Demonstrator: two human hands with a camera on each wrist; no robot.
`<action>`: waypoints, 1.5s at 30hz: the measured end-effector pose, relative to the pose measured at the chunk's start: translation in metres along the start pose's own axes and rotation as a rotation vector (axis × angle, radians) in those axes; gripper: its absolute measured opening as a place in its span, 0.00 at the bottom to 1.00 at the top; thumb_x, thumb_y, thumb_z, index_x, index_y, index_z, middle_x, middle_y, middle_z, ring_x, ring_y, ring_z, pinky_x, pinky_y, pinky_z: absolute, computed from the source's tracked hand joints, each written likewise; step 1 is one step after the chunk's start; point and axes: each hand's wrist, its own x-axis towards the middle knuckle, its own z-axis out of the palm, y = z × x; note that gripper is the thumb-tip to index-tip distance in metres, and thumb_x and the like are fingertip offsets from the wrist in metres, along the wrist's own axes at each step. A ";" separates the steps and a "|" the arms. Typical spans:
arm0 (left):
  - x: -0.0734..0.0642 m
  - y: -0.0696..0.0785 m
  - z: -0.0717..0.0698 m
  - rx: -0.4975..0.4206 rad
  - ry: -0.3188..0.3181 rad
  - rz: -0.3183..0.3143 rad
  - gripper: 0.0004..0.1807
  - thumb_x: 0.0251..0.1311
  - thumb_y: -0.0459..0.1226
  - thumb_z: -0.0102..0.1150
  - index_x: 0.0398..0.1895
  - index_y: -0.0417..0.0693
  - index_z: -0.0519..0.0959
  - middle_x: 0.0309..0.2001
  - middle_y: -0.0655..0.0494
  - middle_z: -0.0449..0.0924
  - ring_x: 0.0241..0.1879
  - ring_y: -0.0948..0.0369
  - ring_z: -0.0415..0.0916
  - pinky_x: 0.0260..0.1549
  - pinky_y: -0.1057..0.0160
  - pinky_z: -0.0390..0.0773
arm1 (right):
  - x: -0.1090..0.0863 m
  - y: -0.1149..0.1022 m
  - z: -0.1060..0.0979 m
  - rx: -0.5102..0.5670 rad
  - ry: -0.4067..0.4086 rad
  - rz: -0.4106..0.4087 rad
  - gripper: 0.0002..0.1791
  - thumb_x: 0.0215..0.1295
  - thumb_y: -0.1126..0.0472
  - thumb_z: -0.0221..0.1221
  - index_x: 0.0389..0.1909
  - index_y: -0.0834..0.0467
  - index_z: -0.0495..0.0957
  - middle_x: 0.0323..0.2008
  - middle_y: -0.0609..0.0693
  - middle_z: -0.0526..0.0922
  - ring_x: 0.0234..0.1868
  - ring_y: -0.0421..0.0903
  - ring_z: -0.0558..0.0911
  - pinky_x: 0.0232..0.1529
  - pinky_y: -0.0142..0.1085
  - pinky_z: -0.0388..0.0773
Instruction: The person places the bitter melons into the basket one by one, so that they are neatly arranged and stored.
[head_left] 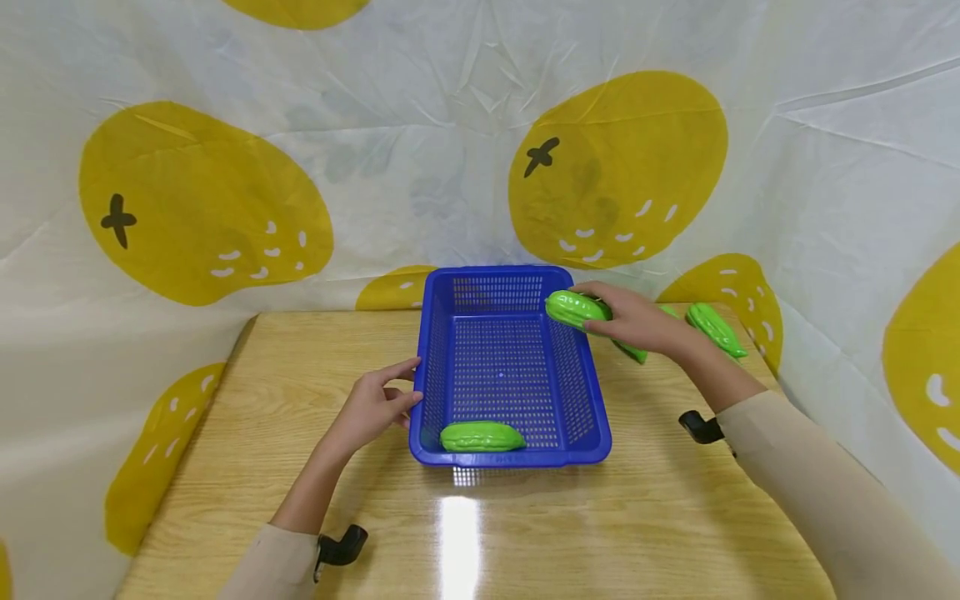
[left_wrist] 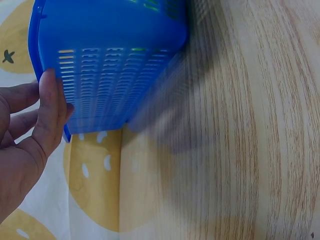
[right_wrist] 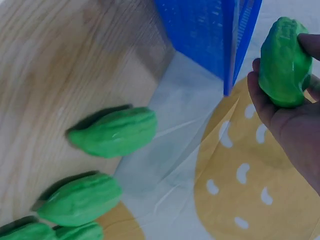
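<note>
My right hand grips a glossy green bitter gourd with a ridged skin, above the right rim of a blue plastic basket. In the right wrist view, fingers and thumb wrap this held gourd. Another bitter gourd lies inside the basket along its near wall. At the basket's left rim, my left hand pinches the edge. The left wrist view shows fingertips against the slotted outer wall beneath the rim.
More bitter gourds lie on the wooden table to the right, including one near the far right corner and another by the basket. A white cloth with yellow fruit prints hangs behind and beside the table.
</note>
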 end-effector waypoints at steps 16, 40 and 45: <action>0.001 -0.001 -0.001 0.007 -0.013 0.016 0.33 0.68 0.27 0.63 0.76 0.40 0.67 0.60 0.36 0.76 0.30 0.58 0.86 0.30 0.50 0.91 | 0.037 -0.034 0.011 -0.034 -0.213 -0.099 0.30 0.72 0.55 0.64 0.72 0.53 0.69 0.61 0.57 0.81 0.57 0.53 0.81 0.56 0.49 0.82; 0.001 0.000 -0.001 0.019 -0.001 -0.012 0.33 0.68 0.27 0.62 0.76 0.43 0.67 0.61 0.38 0.77 0.30 0.56 0.86 0.30 0.52 0.91 | 0.075 -0.067 0.053 -0.087 -0.432 -0.170 0.29 0.64 0.64 0.69 0.63 0.52 0.70 0.60 0.60 0.81 0.58 0.54 0.80 0.54 0.43 0.83; 0.001 0.001 -0.001 0.015 0.002 -0.018 0.33 0.68 0.28 0.63 0.76 0.44 0.68 0.61 0.39 0.77 0.30 0.55 0.86 0.30 0.51 0.91 | 0.080 -0.070 0.061 -0.103 -0.478 -0.187 0.29 0.64 0.63 0.70 0.64 0.52 0.71 0.62 0.60 0.80 0.62 0.56 0.79 0.59 0.47 0.82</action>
